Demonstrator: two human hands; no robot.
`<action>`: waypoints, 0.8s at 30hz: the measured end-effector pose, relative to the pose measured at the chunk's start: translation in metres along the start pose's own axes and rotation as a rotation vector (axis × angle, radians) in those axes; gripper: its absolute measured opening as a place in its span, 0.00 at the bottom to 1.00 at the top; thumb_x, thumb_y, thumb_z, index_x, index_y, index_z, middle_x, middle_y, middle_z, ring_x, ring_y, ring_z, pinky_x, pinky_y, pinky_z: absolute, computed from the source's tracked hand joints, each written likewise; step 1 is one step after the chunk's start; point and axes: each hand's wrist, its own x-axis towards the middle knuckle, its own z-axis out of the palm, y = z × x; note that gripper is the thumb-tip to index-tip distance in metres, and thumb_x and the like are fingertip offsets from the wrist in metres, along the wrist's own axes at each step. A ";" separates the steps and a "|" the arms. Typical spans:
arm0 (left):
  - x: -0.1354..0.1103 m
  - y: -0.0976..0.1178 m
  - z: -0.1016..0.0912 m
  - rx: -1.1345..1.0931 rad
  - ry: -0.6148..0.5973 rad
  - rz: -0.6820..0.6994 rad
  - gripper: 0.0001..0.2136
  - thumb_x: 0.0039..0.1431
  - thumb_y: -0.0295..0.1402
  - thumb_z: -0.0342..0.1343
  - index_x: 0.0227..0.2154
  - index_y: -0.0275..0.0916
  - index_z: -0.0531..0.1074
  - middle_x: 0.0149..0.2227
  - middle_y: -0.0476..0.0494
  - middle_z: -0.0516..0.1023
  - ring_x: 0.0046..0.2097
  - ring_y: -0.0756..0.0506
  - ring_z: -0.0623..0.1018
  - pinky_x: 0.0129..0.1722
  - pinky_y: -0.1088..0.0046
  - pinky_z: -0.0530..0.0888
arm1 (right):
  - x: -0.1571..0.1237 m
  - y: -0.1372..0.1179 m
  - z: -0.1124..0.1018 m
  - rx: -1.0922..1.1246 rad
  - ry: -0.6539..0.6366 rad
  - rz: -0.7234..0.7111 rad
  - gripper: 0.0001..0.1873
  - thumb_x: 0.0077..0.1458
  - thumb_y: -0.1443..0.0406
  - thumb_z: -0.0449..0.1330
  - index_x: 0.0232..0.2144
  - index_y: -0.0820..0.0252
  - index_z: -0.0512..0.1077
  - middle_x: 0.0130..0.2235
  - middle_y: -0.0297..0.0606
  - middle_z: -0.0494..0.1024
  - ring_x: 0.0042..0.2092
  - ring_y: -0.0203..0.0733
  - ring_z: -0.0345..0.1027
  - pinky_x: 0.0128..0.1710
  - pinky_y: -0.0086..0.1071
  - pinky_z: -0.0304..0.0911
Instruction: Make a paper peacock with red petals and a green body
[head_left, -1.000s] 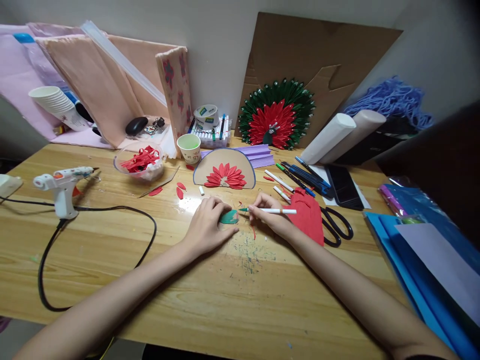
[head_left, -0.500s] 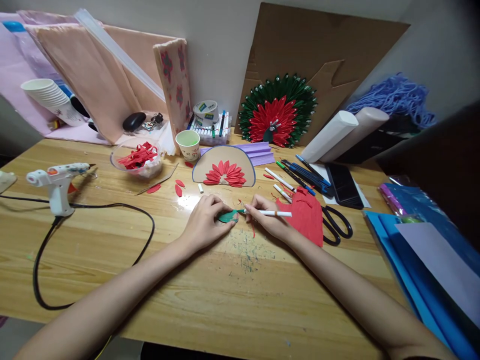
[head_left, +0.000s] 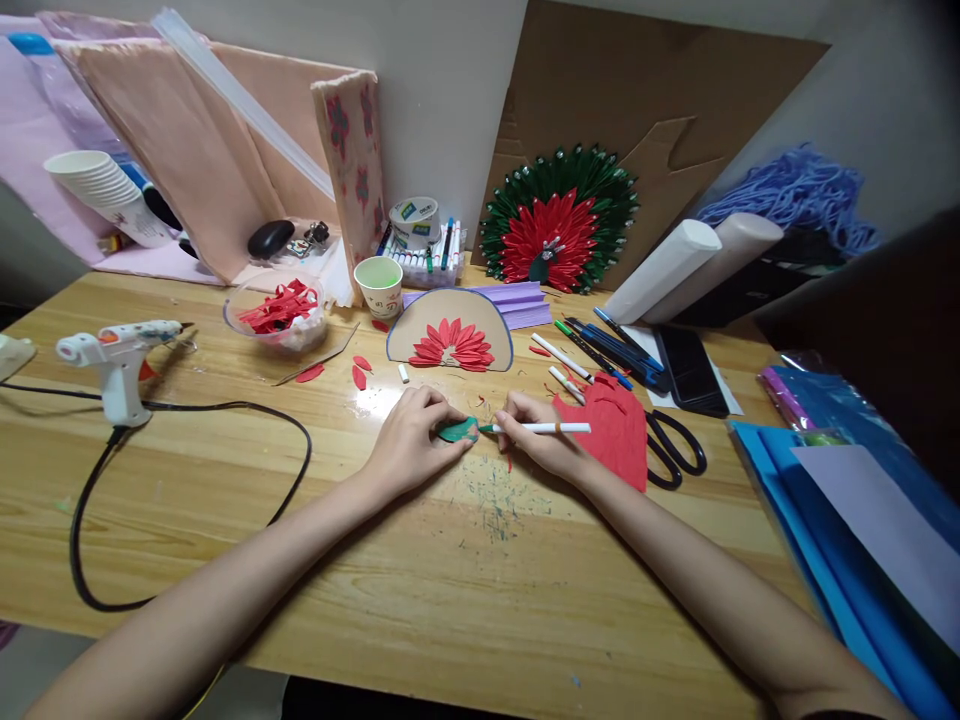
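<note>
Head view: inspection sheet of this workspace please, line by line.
Surface: wooden table, pen-marked near the hands.
Job's things: green paper piece; white marker, tip at its edge.
Clutter: glue gun, scissors, red paper, bowl of red petals, paper cup, half-round card, phone.
Hands: left hand pins the green paper piece; right hand grips the white marker.
Cables: black cable loops from the glue gun across the table.
Surroundings: cardboard, fan-shaped craft, blue sheets.

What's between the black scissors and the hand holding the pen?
In the head view, a red paper sheet lies between the scissors and the right hand, which holds a white pen. The left hand holds a green paper piece.
</note>
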 end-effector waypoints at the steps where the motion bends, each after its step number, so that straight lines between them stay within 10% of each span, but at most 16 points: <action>1: 0.000 0.000 0.000 0.000 -0.001 0.000 0.09 0.52 0.37 0.60 0.36 0.43 0.76 0.36 0.45 0.70 0.41 0.45 0.69 0.41 0.66 0.68 | -0.001 0.000 0.000 -0.004 -0.018 0.004 0.16 0.58 0.56 0.54 0.22 0.57 0.60 0.20 0.30 0.72 0.22 0.34 0.64 0.23 0.28 0.58; 24: 0.000 -0.002 0.000 0.004 -0.006 0.001 0.09 0.51 0.38 0.60 0.35 0.42 0.76 0.35 0.45 0.70 0.40 0.44 0.69 0.40 0.65 0.68 | -0.002 -0.002 0.002 0.034 0.016 0.000 0.16 0.58 0.56 0.54 0.23 0.57 0.60 0.20 0.30 0.71 0.22 0.34 0.64 0.21 0.27 0.58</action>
